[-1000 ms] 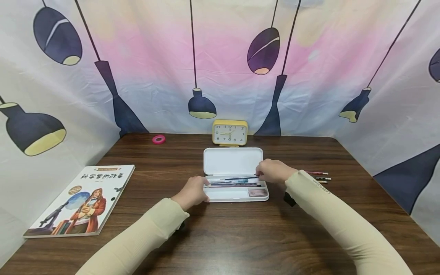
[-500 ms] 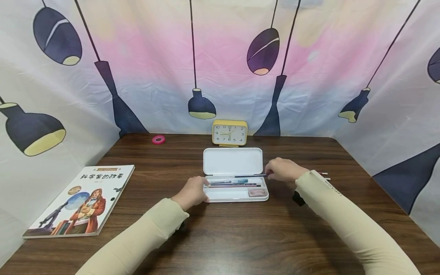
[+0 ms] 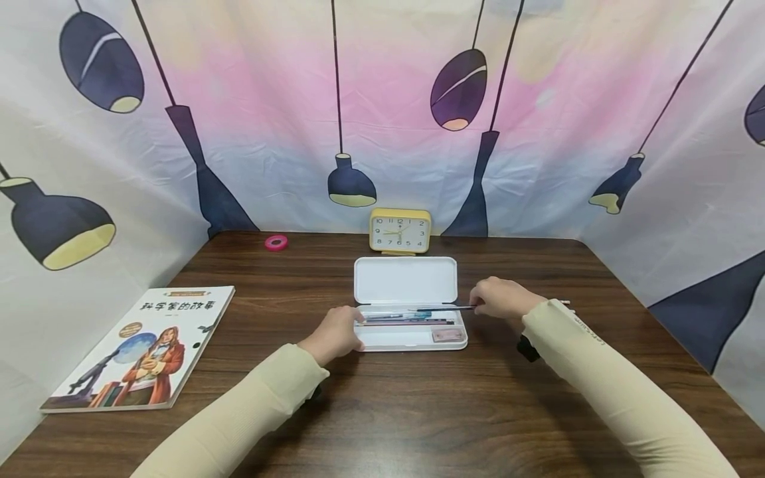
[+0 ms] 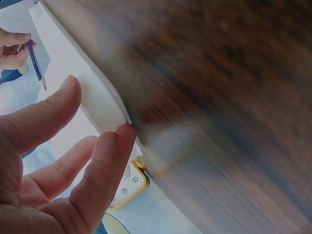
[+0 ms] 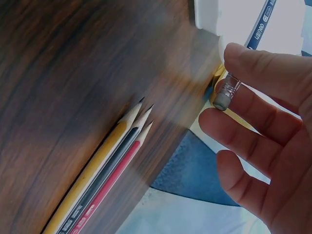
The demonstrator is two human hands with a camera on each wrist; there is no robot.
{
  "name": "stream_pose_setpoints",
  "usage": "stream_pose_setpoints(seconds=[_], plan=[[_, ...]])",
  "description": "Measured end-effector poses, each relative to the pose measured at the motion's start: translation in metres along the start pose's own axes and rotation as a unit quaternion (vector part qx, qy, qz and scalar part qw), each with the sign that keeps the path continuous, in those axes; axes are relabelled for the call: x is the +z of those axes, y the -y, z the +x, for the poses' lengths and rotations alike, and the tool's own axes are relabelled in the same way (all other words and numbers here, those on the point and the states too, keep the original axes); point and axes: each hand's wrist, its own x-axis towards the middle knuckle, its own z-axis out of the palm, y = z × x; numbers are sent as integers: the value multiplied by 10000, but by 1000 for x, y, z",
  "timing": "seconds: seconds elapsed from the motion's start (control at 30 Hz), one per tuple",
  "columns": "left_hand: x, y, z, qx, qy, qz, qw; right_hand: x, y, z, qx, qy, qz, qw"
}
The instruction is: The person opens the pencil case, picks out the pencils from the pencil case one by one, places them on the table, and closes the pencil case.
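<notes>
A white pencil case [image 3: 388,342] lies on the table with its lid [image 3: 405,280] raised. Its tray holds several pens and pencils [image 3: 406,323] and a small pinkish block [image 3: 447,335]. My left hand [image 3: 335,337] holds the case's left end, thumb and fingertips at its edge. With my right hand [image 3: 505,299] I pinch a dark blue pencil [image 3: 445,309] near its eraser end. That pencil's sharpened tip points left, over the back of the tray. In the right wrist view, the metal ferrule and grey eraser [image 5: 222,101] show below my thumb.
Right of the case lie a yellow pencil [image 5: 90,173], a black pencil [image 5: 101,181] and a red pencil [image 5: 111,178], mostly behind my right arm in the head view. A yellow clock [image 3: 400,231] stands behind the case. Pink tape [image 3: 276,242] and a book [image 3: 140,348] are at left.
My right hand has moved right with the dark blue pencil, drawing its eraser end past the case's right edge. The left hand stays on the case. My right sleeve now covers more of the loose pencils.
</notes>
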Motion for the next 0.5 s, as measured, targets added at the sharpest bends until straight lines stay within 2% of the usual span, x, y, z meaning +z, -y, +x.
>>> stream_pose_setpoints(seconds=[0.17,0.4,0.5], plan=[[-1,0,0,4,-17,53,10000,0,-4,-4,91,71,56,9999],[0,1,0,25,-29,25,10000,-1,-7,-11,-69,-7,155,9999],[0,1,-1,34,-30,12,10000,1,-9,-11,51,-13,168,9998]])
